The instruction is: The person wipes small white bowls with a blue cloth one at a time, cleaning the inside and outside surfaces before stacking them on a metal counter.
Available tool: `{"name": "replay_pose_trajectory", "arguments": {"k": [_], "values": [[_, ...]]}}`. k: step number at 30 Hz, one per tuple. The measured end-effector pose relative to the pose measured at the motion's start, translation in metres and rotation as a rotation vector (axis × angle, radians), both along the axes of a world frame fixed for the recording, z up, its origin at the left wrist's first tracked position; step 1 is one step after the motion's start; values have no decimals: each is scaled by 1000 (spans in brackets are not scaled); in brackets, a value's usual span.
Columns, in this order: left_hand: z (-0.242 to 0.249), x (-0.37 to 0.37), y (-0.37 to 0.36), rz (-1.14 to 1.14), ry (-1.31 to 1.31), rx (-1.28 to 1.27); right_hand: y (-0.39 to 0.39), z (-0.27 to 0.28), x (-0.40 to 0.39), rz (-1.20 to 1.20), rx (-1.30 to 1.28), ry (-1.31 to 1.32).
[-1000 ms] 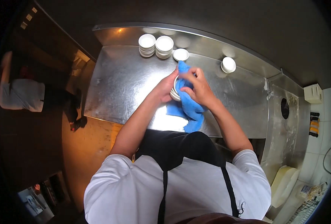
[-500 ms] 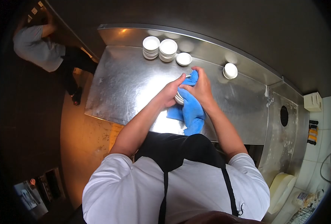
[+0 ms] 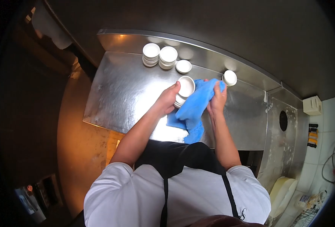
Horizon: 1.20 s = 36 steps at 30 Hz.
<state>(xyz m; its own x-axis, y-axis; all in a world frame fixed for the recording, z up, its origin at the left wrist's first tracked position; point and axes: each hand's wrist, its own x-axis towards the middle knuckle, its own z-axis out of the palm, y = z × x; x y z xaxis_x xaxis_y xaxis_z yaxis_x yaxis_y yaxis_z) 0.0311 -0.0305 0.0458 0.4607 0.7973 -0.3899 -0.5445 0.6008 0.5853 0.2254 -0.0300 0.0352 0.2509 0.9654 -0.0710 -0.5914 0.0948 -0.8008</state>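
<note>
A small white bowl [image 3: 186, 87] is in my left hand [image 3: 169, 99], its thumb over the near rim and its open top facing up. More white bowl rims [image 3: 180, 101] show just beneath it; whether the hand also holds these I cannot make out. My right hand [image 3: 218, 99] grips a blue cloth [image 3: 197, 100], which is bunched up against the bowl's right side and hangs toward the counter's front edge. The right fingers are partly hidden by the cloth.
On the steel counter [image 3: 114, 87], two tall stacks of white bowls [image 3: 151, 51] [image 3: 168, 55] and a short stack [image 3: 183, 66] stand along the back. Another stack [image 3: 230, 78] is farther right. Beyond it lies a steel section with a round hole [image 3: 283, 121]. A person [image 3: 52, 28] is at upper left.
My right hand has moved right, drawing the cloth off the bowl, whose inside now shows. My left hand keeps its hold. The person at upper left has shifted mostly out of sight.
</note>
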Motion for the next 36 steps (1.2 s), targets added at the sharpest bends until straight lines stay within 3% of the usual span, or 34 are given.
{"name": "replay_pose_trajectory", "arguments": {"k": [1, 5, 8, 10, 12, 15, 19, 22, 23, 26, 28, 30, 31, 34, 36], "values": [[-2, 3, 1, -38, 12, 23, 3, 0, 4, 15, 3, -12], [-8, 21, 0, -271, 126, 93, -1, 6, -9, 456, 458, -636], [-23, 23, -4, -347, 37, 11, -2, 2, -8, 510, 352, -774], [-29, 21, -6, -451, 35, -6, -3, -11, -12, 330, 178, -723], [-26, 21, -11, -370, 65, -14, 0, -15, -15, 248, 126, -662], [-9, 18, -15, -232, 103, 28, -3, 12, -10, 62, 242, -1135], [3, 6, 0, 9, 189, 70, 19, -4, 25, -154, 107, -1478], [-4, -4, 14, 93, 447, 127, 21, 7, 39, 144, 158, -1758], [-18, -5, 18, 111, 534, 172, 21, 7, 34, 208, 165, -1575], [-37, -2, 22, 116, 790, 320, 13, 24, 2, 190, 217, -1377], [-27, 1, 18, 65, 893, 372, 14, 25, -15, 289, 146, -1380], [-41, -1, 22, 140, 843, 386, 25, 13, -25, 289, 66, -1478], [-43, -3, 24, 180, 818, 395, 31, 8, -28, 254, -32, -1400], [-43, -10, 23, 388, 527, 55, 77, -30, -16, 195, -159, -1324], [-40, -22, 23, 294, 315, -116, 101, -43, -11, 176, -220, -1317]]}}
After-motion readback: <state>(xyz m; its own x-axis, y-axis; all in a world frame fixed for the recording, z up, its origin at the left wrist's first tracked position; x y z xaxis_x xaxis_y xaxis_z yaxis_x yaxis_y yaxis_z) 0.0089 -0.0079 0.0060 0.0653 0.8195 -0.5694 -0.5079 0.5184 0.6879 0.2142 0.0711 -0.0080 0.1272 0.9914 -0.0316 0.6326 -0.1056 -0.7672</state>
